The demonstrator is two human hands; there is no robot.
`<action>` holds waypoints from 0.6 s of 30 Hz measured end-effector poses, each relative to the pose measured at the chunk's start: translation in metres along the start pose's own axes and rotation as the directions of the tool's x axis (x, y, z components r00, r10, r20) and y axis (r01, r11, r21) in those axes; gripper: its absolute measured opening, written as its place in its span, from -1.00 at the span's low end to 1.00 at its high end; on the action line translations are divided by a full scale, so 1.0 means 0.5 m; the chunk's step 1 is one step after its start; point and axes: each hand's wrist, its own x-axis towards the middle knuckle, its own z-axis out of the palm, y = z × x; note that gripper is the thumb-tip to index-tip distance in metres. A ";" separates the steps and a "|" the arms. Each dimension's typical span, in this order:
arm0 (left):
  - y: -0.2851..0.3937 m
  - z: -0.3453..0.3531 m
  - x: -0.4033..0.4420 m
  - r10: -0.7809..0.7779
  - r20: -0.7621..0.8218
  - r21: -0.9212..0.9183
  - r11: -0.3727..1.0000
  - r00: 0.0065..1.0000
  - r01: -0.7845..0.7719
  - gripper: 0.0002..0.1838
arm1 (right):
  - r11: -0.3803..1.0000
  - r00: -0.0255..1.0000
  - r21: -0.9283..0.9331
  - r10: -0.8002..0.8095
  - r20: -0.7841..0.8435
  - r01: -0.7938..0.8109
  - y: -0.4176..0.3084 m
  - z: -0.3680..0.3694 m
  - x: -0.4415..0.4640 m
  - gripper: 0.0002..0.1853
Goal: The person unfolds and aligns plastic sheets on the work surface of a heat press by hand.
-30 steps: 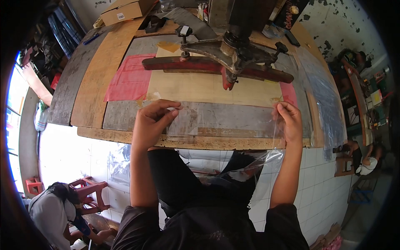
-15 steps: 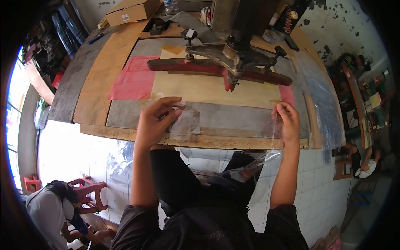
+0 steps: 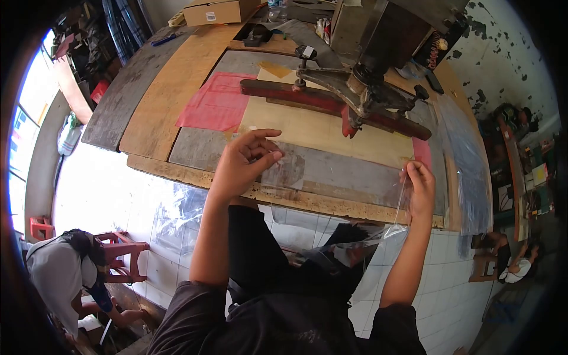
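A clear plastic sheet [image 3: 287, 173] hangs between my two hands in front of the table, its lower part sagging over my lap. My left hand [image 3: 248, 163] pinches the sheet's left end between thumb and curled fingers. At the right end, my right hand [image 3: 420, 186] is closed on the sheet with its fingertips. Beyond both hands, a pale yellow sheet [image 3: 331, 140] lies on the grey plate [image 3: 355, 176], with pink material [image 3: 216, 102] at its left. A machine's long red bar [image 3: 281, 93] spans the yellow sheet; whether it touches is unclear.
The machine's dark column [image 3: 384, 41] rises behind the bar. A cardboard box [image 3: 219, 12] and a blue pen [image 3: 164, 39] are at the back left. Stacked clear plastic [image 3: 467, 160] hangs over the right edge. Other people sit at lower left [image 3: 59, 272] and far right [image 3: 518, 266].
The view has turned, so the table appears tilted and shifted rightward. Both hands keep hold of the clear plastic sheet, with little change in their pose.
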 end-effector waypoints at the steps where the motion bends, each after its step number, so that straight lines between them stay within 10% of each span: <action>1: 0.000 -0.002 0.000 -0.012 0.003 0.001 1.000 1.000 0.012 -0.54 | 1.000 1.000 0.008 -0.002 -0.001 0.002 0.000 0.002 -0.001 -0.79; 18: 0.005 0.002 0.000 -0.061 -0.033 0.032 0.998 0.998 0.062 -0.61 | 1.000 1.000 0.004 0.003 -0.013 -0.003 -0.010 0.011 -0.004 -0.79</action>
